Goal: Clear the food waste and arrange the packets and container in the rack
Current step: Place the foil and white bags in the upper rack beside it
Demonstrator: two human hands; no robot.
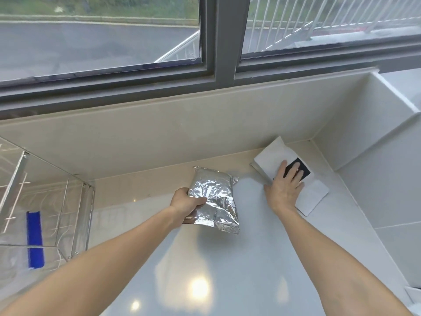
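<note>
Worktop [205,270]: lower centre of frame open and bare. Wire rack [75,213]: blocks the left edge. Silver packet [214,199]: occupies mid-frame. White packet [284,165]: fills the right rear corner against the wall [159,137].
</note>
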